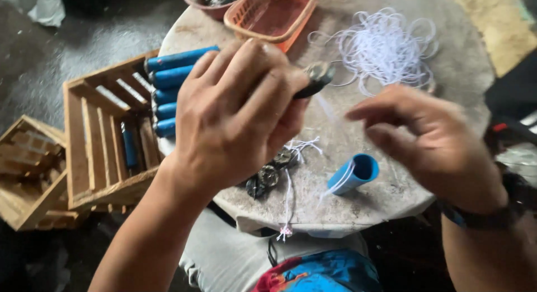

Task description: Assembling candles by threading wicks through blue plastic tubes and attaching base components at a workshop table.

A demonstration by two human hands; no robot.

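Working over a round stone worktop, a left hand kept a closed grip on a dark tool, above a row of blue tubes. The right hand hovered, fingers loosely pinched, blurred; its hold could not be told. One blue tube lay below it.

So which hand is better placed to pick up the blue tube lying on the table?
Probably the right hand: it looks empty and hovers just above the blue tube. The left hand is farther off and already grips a dark tool.
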